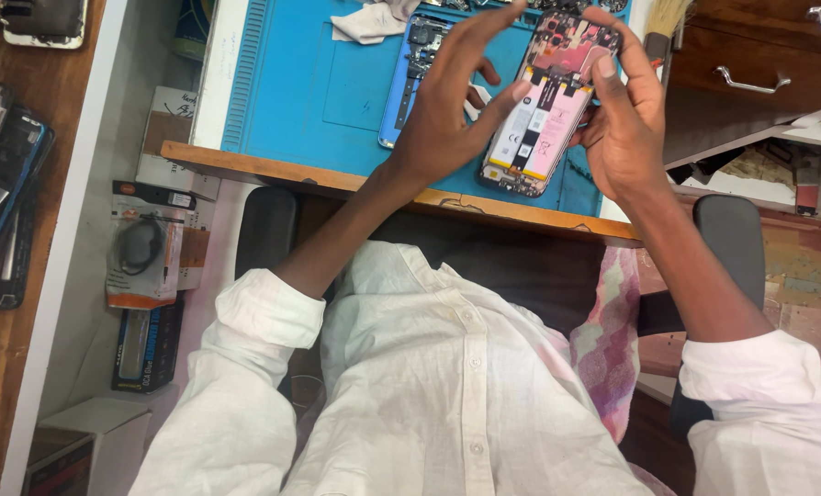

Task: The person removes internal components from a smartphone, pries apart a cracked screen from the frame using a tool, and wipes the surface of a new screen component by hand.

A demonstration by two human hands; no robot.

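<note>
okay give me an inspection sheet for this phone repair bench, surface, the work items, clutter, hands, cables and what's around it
Surface: blue work mat on a wooden-edged bench.
Job's things: opened phone, back cover off, battery and board exposed, held tilted above the mat.
Clutter: blue phone frame lying on the mat; white cloth at the mat's top; brush at the right edge.
Grips: left hand and right hand both hold the opened phone, fingertips on its edges.
Cables: nothing seen loose on the mat; a packaged cable lies lower left.
Surroundings: wooden drawers at right; boxes and other phones at left.
</note>
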